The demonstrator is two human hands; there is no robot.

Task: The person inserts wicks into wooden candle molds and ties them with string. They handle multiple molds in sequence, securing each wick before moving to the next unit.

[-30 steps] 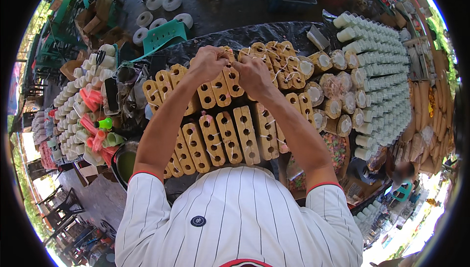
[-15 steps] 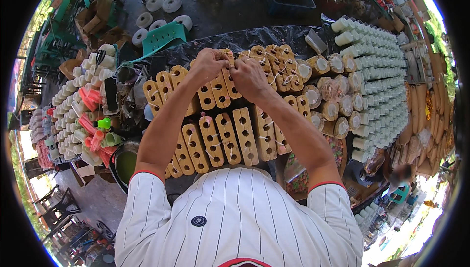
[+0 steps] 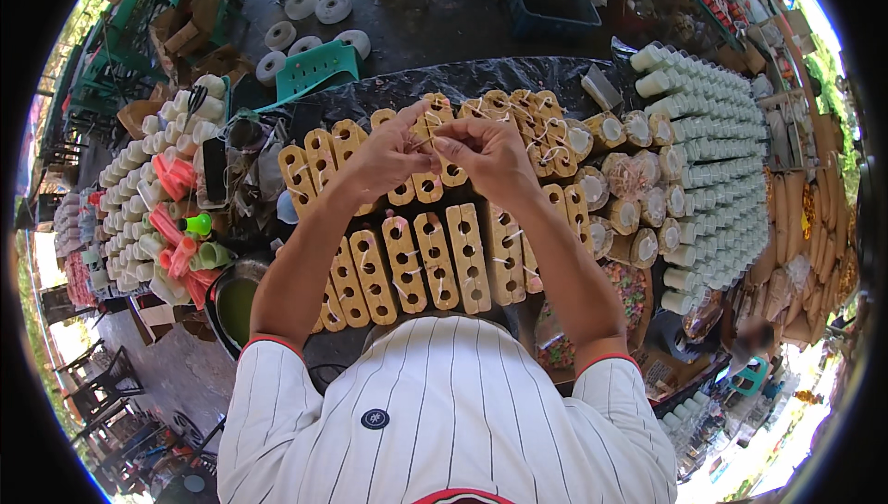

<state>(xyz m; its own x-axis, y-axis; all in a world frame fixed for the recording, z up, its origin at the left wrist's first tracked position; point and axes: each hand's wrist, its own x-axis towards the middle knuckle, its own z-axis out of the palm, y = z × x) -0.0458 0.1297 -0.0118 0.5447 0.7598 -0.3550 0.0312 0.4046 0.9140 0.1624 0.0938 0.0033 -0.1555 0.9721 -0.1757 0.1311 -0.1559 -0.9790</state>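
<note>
White thin string (image 3: 427, 130) sits pinched betw. both hands, right over the far end of the tan block rows (image 3: 435, 264). Left hand (image 3: 393, 148) & right hand (image 3: 486, 148) are fingertip to fingertip, closed tight on it. String runs side to side, so neither hand is nearer. Pale cups (image 3: 721, 134) stand well right of the blocks.

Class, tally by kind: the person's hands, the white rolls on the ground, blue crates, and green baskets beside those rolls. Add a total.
Hands: 2, left hand and right hand
White rolls: 6
Blue crate: 1
Green basket: 1
Total: 10
</note>
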